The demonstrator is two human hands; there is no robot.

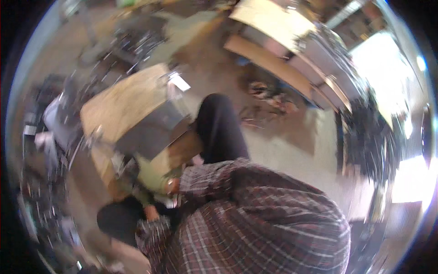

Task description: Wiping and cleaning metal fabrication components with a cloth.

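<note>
- The light green cloth (153, 176) lies low in the picture, left of the middle, in front of the person's body and just under the edge of the wooden board (125, 102).
- The right hand (172, 186) comes out of a plaid sleeve and touches the right edge of the green cloth; the picture is blurred, so I cannot tell if the fingers grip it or only rest on it.
- The left hand (150, 212) is lower, at the bottom edge of the cloth, next to the other plaid cuff; its grip is also not clear.
- The plaid shirt (255, 219) fills the lower middle of the view.
- A knee in dark trousers (221, 128) rises just right of the cloth.
- A grey metal box (153, 130) sits under the board, just above the cloth.
- The floor (283, 146) is pale, and long wooden planks (269, 64) lie far behind, well apart from the hands.
</note>
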